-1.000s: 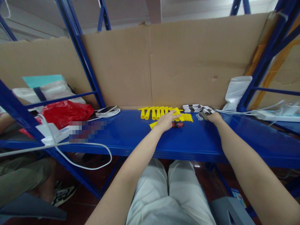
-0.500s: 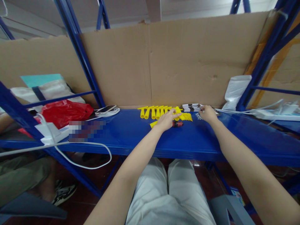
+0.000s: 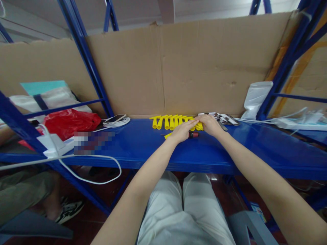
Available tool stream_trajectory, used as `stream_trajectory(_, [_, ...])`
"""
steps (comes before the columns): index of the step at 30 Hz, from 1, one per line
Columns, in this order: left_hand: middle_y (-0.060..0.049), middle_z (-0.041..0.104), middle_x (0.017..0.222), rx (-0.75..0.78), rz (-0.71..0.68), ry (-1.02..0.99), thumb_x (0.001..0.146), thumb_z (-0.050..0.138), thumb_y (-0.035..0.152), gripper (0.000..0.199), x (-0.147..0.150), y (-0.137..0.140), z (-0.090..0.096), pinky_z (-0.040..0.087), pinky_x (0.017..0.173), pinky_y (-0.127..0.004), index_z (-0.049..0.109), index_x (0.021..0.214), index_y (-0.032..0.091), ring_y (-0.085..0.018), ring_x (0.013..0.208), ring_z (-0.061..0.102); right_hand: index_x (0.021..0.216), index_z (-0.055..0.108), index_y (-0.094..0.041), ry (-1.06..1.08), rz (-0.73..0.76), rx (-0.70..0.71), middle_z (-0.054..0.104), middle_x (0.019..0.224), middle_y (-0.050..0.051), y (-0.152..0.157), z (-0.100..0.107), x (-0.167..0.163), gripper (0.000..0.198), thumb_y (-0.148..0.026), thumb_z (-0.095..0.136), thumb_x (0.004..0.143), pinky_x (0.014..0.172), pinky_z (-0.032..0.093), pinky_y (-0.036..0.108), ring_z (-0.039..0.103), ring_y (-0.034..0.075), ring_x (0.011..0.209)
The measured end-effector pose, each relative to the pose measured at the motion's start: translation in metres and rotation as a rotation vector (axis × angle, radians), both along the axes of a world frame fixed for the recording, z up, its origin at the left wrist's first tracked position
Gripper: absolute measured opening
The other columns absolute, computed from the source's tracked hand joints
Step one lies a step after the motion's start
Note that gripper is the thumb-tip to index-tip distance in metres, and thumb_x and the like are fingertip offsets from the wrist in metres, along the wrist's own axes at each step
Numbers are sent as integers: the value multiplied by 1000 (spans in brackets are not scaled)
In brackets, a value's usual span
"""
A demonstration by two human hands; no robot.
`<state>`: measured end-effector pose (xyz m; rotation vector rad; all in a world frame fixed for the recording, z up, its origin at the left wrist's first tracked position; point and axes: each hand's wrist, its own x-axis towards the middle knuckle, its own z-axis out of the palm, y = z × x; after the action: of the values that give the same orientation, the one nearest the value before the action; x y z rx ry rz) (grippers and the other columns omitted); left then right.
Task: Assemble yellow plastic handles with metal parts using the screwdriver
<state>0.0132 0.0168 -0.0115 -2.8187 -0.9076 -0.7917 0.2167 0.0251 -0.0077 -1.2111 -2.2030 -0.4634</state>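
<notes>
My left hand (image 3: pixel 182 132) lies over the bench top, its fingers stretched to the right. My right hand (image 3: pixel 211 124) reaches in from the other side, fingers extended left, so the fingertips meet over a bunch of small yellow pieces (image 3: pixel 199 126). Both hands touch that bunch; any grip beneath the fingers is hidden. Below the left hand a tool with a red and black handle (image 3: pixel 194 134) pokes out, and a yellow part (image 3: pixel 168 135) shows on its other side. A row of yellow plastic tubes with flat heads (image 3: pixel 167 123) stands behind.
Black and white strips (image 3: pixel 227 119) lie right of my right hand, near a white plastic bag (image 3: pixel 258 98). A phone (image 3: pixel 115 118) with a coiled white cable (image 3: pixel 124 121) lies left. Cardboard (image 3: pixel 199 68) closes the back; blue posts (image 3: pixel 89 61) frame the bench. Someone's leg shows at left.
My right hand has moved left from the black and white strips to the yellow bunch, meeting my left fingertips. The strips now lie more spread out. My left hand has hardly moved.
</notes>
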Motion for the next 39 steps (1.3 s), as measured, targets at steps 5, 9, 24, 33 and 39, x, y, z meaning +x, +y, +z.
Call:
stream_trajectory(5, [-8, 43, 153, -19, 11, -49, 81, 40, -1, 77, 0, 0, -2, 37, 115, -40, 28, 153, 22, -19, 140, 42, 105, 69, -13, 247, -206, -17, 68, 110, 16, 5, 1, 11, 31, -13, 45, 85, 94, 45, 38, 61, 27, 107])
stream_trajectory(9, [-7, 40, 155, -35, 49, -68, 77, 40, -4, 83, -3, 1, 0, 34, 117, -42, 29, 153, 24, -20, 141, 40, 136, 47, -5, 560, -503, -272, 70, 98, 14, 8, -2, 22, 52, -20, 54, 87, 81, 48, 30, 66, 25, 94])
stream_trajectory(24, [-8, 41, 154, -33, 62, -73, 79, 39, -4, 77, -3, 2, 0, 35, 117, -44, 34, 151, 23, -20, 141, 39, 118, 67, -6, 299, -681, -473, 68, 117, 23, 17, -11, 20, 37, -23, 53, 89, 94, 48, 34, 63, 31, 114])
stream_trajectory(33, [-9, 43, 153, -39, 61, -83, 80, 38, -4, 74, -3, 1, 1, 35, 117, -42, 37, 149, 21, -20, 141, 40, 115, 68, 0, 82, -677, -470, 67, 116, 27, 9, -5, 7, 42, -19, 37, 94, 94, 47, 33, 64, 30, 114])
stream_trajectory(39, [-8, 45, 152, -28, 58, -92, 80, 39, -3, 72, -3, 1, 0, 35, 117, -42, 39, 148, 22, -19, 140, 41, 114, 68, 2, 59, -654, -495, 66, 117, 27, 1, 1, 2, 41, -14, 38, 92, 95, 46, 31, 63, 30, 115])
